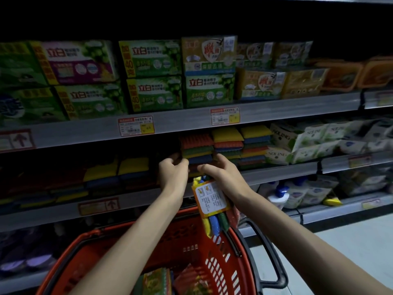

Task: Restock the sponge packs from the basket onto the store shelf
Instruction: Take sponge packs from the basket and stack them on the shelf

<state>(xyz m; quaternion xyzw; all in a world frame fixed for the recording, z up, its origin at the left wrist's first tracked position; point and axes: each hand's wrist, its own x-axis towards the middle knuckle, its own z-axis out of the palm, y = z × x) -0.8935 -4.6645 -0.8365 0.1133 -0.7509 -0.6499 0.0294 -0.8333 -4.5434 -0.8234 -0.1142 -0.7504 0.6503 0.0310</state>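
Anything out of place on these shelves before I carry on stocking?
Two things. On the top shelf a gold box sits atop a green box, a mixed stack. On the lower right shelf a lone yellow item lies tilted beside white pouches, away from the sponge stacks; too blurred to identify.

I see a red plastic basket (212,262) with slotted walls, a glossy film-wrapped sponge pack (212,201) with a paper label, ribbed sponges (196,141), and smooth grey shelf edges (180,120).
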